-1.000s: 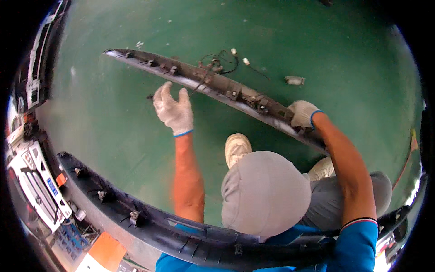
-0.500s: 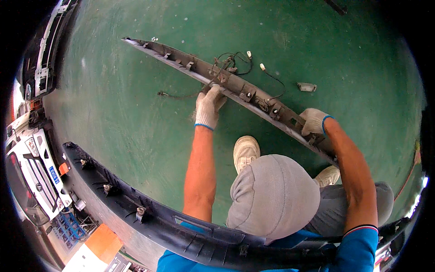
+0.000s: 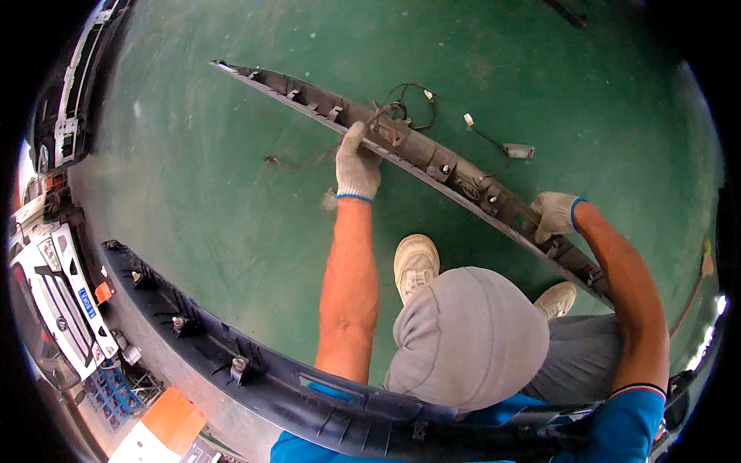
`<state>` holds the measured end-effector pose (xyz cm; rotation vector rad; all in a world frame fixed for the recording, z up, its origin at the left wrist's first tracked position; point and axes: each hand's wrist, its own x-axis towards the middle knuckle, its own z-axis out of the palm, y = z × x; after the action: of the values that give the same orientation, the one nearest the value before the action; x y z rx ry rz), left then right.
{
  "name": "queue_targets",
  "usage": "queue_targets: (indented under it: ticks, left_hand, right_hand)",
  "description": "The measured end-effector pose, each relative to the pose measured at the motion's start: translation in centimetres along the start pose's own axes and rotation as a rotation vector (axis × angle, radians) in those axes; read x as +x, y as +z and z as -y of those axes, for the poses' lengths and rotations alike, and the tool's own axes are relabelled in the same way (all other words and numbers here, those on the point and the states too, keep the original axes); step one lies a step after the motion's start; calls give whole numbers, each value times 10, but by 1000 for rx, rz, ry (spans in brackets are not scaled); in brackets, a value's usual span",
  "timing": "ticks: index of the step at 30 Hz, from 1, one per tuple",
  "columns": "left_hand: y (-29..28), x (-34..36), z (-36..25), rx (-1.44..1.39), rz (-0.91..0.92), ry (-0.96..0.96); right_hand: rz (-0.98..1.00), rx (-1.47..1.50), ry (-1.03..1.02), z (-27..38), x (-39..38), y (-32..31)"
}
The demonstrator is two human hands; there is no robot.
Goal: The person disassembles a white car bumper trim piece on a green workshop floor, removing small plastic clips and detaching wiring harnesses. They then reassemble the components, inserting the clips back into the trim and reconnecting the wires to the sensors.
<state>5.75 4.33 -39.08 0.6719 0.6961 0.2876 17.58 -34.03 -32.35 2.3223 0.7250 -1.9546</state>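
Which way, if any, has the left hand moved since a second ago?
Yes: the left hand has moved right, farther from the white vehicle, and now touches the near edge of the long bar.

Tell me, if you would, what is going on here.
A crouching person is handling a long dark trim strip over the green floor. The gloved left grip holds its near edge; the gloved right grip is at its inner side, further right. Beyond the strip are dark wiring and a small pale block.

Trim strip (image 3: 417, 150) slants ahead of shoes (image 3: 417, 262) | wiring (image 3: 395, 110) beyond, on floor (image 3: 193, 177) | vehicle (image 3: 65, 309) far left
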Motion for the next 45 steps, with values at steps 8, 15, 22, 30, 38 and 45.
queue_targets:
  ticks: [8, 15, 22, 30, 38, 45]
  left_hand:
    - [-1, 3, 3, 262, -51, 51]
    - [-7, 10, 21, 227, -172, 71]
    - [-11, 17, 30, 308, -275, 100]
    - [5, 20, 34, 281, -436, 102]
    - [8, 24, 45, 271, -513, 122]
    - [15, 25, 45, 269, -577, 95]
  right_hand:
    - [-27, -436, 103, 23, 51, -33]
    - [-631, -123, -486, 103, 89, -97]
    - [-663, 143, -551, 162, 167, -60]
    - [-722, 162, -518, 167, 171, -58]
    - [-734, 53, -435, 168, 167, -55]
    - [-767, -88, -369, 177, 163, -54]
